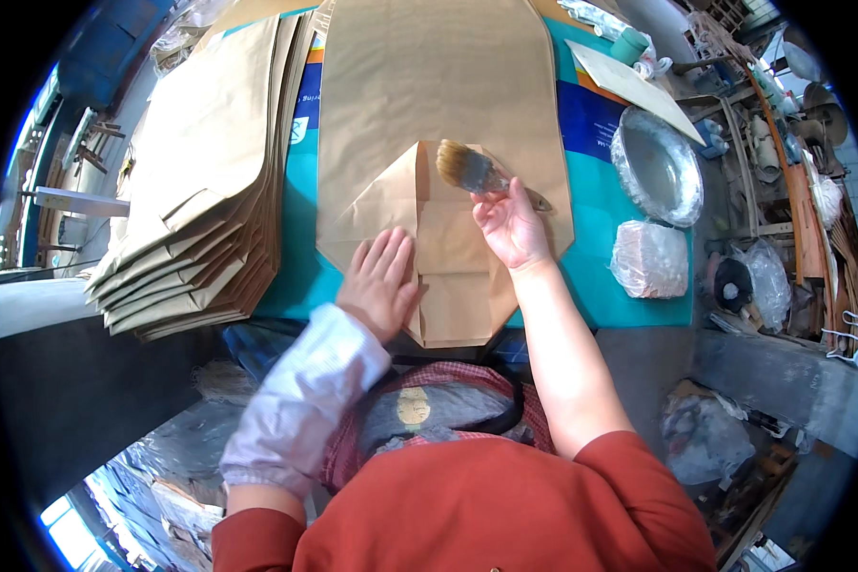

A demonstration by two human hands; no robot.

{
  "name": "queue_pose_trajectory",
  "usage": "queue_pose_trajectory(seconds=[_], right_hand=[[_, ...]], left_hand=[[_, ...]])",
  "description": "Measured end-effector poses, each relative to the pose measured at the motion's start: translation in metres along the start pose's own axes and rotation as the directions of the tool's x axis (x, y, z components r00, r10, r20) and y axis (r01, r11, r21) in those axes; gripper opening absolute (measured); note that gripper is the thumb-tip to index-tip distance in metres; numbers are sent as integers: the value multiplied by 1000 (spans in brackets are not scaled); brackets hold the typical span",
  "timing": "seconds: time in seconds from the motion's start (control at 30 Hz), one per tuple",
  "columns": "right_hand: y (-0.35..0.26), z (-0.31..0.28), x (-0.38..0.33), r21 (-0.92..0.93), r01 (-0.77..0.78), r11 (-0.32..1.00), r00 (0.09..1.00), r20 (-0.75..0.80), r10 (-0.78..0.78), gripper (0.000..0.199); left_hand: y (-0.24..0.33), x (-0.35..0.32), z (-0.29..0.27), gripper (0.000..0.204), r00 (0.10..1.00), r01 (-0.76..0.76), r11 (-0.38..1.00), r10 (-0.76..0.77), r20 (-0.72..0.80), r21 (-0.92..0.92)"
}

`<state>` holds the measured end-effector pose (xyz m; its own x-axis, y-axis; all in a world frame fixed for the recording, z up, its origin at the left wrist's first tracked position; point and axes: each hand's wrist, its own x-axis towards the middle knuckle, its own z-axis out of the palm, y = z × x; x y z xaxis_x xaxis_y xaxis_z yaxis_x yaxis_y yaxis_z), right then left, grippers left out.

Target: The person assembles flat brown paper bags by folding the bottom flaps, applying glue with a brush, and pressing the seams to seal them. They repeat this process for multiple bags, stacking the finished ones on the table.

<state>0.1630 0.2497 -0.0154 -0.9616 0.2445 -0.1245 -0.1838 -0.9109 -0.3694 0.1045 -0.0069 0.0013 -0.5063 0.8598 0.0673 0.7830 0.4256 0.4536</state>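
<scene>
A large brown paper bag (429,76) lies flat before me, its near end folded into a pointed shape with creased flaps. My left hand (379,283) rests flat on the left folded flap, fingers stretched out and together, holding nothing. In my right hand (513,225) is a wide paste brush (469,169), gripped between thumb and fingers above the right side of the fold. The bristles are tan at the tips and point to the far left; the handle runs right, partly behind my fingers.
At the left stands a stack of folded brown paper bags (205,181). On the teal table cover (601,286) at the right are a round plastic-covered basin (658,167), a plastic-wrapped block (649,259), a white board (634,88) and a green cup (629,46).
</scene>
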Motion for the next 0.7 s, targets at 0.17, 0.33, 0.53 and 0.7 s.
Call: queue_pose_trajectory(seconds=[0.17, 0.33, 0.53, 0.7], right_hand=[[9, -7, -51, -258, -195, 946, 981, -59, 186, 33], [-39, 48, -136, -899, 94, 427, 993, 118, 31, 17], [-43, 86, -143, -665, 575, -477, 818, 472, 328, 27], [-21, 77, -163, -659, 617, -429, 787, 523, 327, 25]], left_hand=[[-22, 37, -15, 65, 995, -95, 947, 101, -3, 305], [-15, 33, -18, 70, 999, -46, 945, 47, 5, 323], [-7, 37, -19, 71, 999, -36, 936, 25, 35, 351], [-10, 37, -14, 71, 1000, -30, 920, 23, 21, 390]])
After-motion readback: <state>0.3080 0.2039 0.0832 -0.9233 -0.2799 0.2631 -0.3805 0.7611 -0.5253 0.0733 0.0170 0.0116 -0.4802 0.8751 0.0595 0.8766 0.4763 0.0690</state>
